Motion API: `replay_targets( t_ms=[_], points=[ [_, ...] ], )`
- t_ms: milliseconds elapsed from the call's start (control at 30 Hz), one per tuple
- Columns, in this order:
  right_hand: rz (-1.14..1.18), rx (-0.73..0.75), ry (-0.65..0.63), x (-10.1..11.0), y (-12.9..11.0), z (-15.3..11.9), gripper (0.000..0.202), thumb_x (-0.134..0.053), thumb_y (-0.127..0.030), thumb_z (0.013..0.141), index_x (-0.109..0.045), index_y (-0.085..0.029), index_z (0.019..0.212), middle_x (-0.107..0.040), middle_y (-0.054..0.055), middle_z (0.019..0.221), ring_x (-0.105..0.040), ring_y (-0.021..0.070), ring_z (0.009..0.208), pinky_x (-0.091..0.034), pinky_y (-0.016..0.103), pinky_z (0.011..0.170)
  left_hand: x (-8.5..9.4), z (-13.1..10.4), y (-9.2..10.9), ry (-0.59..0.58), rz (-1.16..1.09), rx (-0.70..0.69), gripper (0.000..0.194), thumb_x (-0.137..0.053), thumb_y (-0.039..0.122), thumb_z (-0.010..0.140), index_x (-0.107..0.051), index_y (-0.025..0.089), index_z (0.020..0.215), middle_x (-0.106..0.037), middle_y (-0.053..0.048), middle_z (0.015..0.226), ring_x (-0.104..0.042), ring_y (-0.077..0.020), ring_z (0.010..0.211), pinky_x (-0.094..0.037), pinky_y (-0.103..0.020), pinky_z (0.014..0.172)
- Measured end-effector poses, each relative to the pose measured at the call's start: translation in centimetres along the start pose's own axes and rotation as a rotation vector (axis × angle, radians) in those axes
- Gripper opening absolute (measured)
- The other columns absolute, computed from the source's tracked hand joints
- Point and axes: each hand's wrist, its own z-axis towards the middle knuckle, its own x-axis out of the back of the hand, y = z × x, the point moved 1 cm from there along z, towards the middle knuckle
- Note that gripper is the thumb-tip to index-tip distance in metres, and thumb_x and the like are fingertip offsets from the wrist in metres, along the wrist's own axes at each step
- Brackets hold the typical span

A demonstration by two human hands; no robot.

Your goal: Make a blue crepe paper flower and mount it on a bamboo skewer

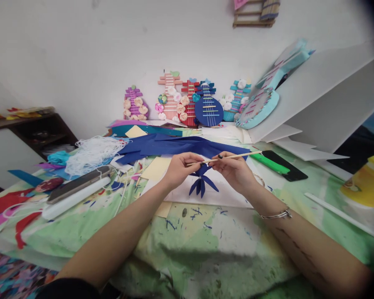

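Observation:
Between my two hands a thin, pale wooden stick (pixel 243 155) runs nearly level, its right end tilted slightly up. My left hand (pixel 181 169) pinches it near its left end, fingers bent together. On the other side, my right hand (pixel 233 171) grips the stick between thumb and fingers. Just below the fingertips hangs a dark blue piece with several pointed, petal-like strips (pixel 202 185); its upper part meets the fingers, and I cannot tell how it joins the stick. White paper (pixel 233 195) lies beneath. Blue scraps (pixel 171 224) are scattered on the cloth in front.
Dark blue sheets (pixel 174 145) lie behind my hands. White yarn (pixel 92 154), a phone (pixel 77 185) and a white bar sit left. To the right are a green cutter (pixel 272 162), a black slab (pixel 291 170) and a yellow cup (pixel 366 182). Decorated lute models (pixel 208 110) line the wall.

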Motion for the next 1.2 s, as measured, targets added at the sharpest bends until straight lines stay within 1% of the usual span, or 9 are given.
replay_targets(
  t_ms=[100, 300, 600, 733, 833, 900, 1033, 1133, 1200],
  points=[
    [0.008, 0.033, -0.018, 0.1, 0.0, 0.0, 0.006, -0.07, -0.023, 0.069, -0.065, -0.02, 0.07, -0.07, 0.003, 0.075, -0.065, 0.0178, 0.075, -0.049, 0.033, 0.076, 0.0, -0.1, 0.2, 0.006, 0.005, -0.004, 0.028, -0.075, 0.031, 0.065, -0.068, 0.011, 0.084, -0.071, -0.007, 0.077, -0.064, -0.0149, 0.065, -0.049, -0.024, 0.06],
    [-0.047, 0.128, -0.016, -0.3, -0.1, -0.3, 0.007, -0.073, -0.026, 0.069, -0.071, -0.022, 0.075, -0.07, 0.003, 0.076, -0.064, 0.0197, 0.081, -0.048, 0.037, 0.083, 0.3, 0.1, -0.3, 0.097, -0.065, -0.039, 0.024, -0.074, 0.028, 0.067, -0.069, 0.012, 0.084, -0.07, -0.004, 0.072, -0.062, -0.0126, 0.063, -0.048, -0.023, 0.061],
    [-0.111, 0.161, -0.008, -0.8, -0.1, -0.9, 0.014, -0.076, -0.023, 0.066, -0.073, -0.024, 0.079, -0.073, 0.003, 0.081, -0.065, 0.0195, 0.082, -0.048, 0.036, 0.082, 0.8, 0.5, -0.5, 0.085, -0.23, -0.03, 0.025, -0.078, 0.028, 0.063, -0.071, 0.012, 0.081, -0.071, -0.005, 0.07, -0.062, -0.0129, 0.061, -0.047, -0.024, 0.061],
    [-0.161, 0.122, -0.135, 0.1, -0.6, -0.4, 0.022, -0.076, -0.021, 0.065, -0.073, -0.024, 0.087, -0.073, 0.004, 0.084, -0.065, 0.0187, 0.084, -0.048, 0.034, 0.081, 1.0, 0.6, -0.6, 0.078, -0.232, -0.029, 0.023, -0.08, 0.026, 0.06, -0.073, 0.014, 0.078, -0.07, -0.005, 0.069, -0.061, -0.0127, 0.061, -0.047, -0.025, 0.061],
    [-0.204, 0.059, -0.291, 1.1, -1.6, -0.1, 0.027, -0.076, -0.027, 0.066, -0.073, -0.021, 0.092, -0.072, 0.005, 0.08, -0.064, 0.0172, 0.073, -0.049, 0.032, 0.071, 1.0, 0.5, -0.4, 0.041, -0.254, -0.005, 0.022, -0.081, 0.024, 0.058, -0.074, 0.014, 0.077, -0.07, -0.004, 0.067, -0.062, -0.0124, 0.061, -0.048, -0.025, 0.062],
    [-0.198, -0.033, -0.396, 1.8, -2.5, -0.1, 0.031, -0.074, -0.032, 0.069, -0.071, -0.019, 0.096, -0.072, 0.007, 0.081, -0.062, 0.0163, 0.063, -0.049, 0.032, 0.064, 1.0, 0.4, -0.1, -0.006, -0.261, 0.008, 0.02, -0.081, 0.023, 0.057, -0.074, 0.014, 0.075, -0.07, -0.004, 0.066, -0.062, -0.0124, 0.061, -0.049, -0.025, 0.061],
    [-0.155, -0.219, -0.567, 2.7, -3.6, -0.6, 0.032, -0.067, -0.039, 0.075, -0.062, -0.018, 0.098, -0.071, 0.009, 0.081, -0.064, 0.0186, 0.057, -0.047, 0.03, 0.053, 0.8, 0.0, 0.3, -0.094, -0.181, 0.042, 0.019, -0.08, 0.022, 0.058, -0.074, 0.013, 0.073, -0.069, -0.005, 0.064, -0.062, -0.0126, 0.058, -0.048, -0.023, 0.057],
    [-0.284, -0.345, -0.673, 2.6, -3.7, -0.9, 0.033, -0.069, -0.033, 0.073, -0.056, -0.019, 0.1, -0.072, 0.01, 0.082, -0.065, 0.0191, 0.058, -0.046, 0.028, 0.05, 0.7, 0.0, 0.3, -0.146, -0.092, 0.084, 0.019, -0.079, 0.021, 0.06, -0.074, 0.012, 0.077, -0.069, -0.006, 0.066, -0.062, -0.0132, 0.059, -0.049, -0.024, 0.057],
    [-0.39, -0.374, -0.693, 2.3, -3.7, -0.9, 0.035, -0.069, -0.028, 0.073, -0.053, -0.019, 0.103, -0.072, 0.009, 0.081, -0.065, 0.0176, 0.06, -0.048, 0.028, 0.054, 0.7, 0.0, 0.3, -0.17, -0.071, 0.098, 0.02, -0.079, 0.02, 0.061, -0.074, 0.011, 0.078, -0.07, -0.006, 0.067, -0.063, -0.0134, 0.061, -0.05, -0.024, 0.059]
  ],
)
